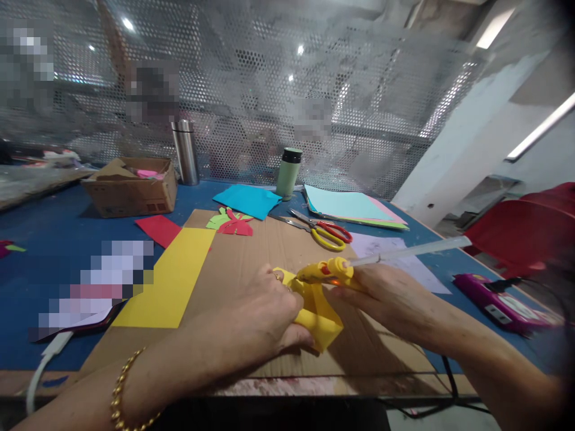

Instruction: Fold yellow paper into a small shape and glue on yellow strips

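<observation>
Gluing seems in hand: over the cardboard (251,254), the left hand (272,311) pinches folded yellow paper (322,326), and the right hand (380,290) grips a glue gun (327,272), nozzle (302,277) toward the paper's eleven o'clock. The next move calls for a steady nozzle, I'd judge.

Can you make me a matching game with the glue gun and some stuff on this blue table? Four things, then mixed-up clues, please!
Things
1. Glue gun
2. Scissors
3. Short bottle
4. Box

Clues
A. Pale green, with a black lid
B. Brown, with pink bits inside
C. Red and yellow handles
D. In the person's right hand

Right pairs: 1-D, 2-C, 3-A, 4-B
</observation>
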The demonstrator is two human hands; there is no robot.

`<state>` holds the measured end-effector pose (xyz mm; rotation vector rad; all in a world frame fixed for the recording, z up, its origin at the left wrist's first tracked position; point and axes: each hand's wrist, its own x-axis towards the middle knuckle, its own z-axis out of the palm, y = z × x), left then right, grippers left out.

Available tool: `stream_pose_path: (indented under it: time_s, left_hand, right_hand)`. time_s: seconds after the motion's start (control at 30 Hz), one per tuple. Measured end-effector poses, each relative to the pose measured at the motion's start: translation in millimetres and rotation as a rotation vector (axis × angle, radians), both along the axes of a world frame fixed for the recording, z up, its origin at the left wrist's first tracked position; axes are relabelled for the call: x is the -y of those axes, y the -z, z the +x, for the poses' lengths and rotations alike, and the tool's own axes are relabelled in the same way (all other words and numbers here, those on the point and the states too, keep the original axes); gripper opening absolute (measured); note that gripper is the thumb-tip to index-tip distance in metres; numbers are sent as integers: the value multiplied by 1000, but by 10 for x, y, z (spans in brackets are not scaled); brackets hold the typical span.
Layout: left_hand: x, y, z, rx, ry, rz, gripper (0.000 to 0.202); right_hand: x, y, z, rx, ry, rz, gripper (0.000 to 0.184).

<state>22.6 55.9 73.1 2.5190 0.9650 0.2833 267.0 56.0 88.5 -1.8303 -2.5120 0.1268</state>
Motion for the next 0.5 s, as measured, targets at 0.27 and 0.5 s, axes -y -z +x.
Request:
stream_pose_path:
  time_s: [0.27, 0.5]
  left_hand:
    - [14, 20, -5, 41, 28, 43, 28]
    - [2, 11, 12, -36, 50, 60, 29]
  right_hand:
    - [-8, -12, -2, 26, 0, 13, 43]
    - [-19, 42, 32, 11, -14, 7, 41]
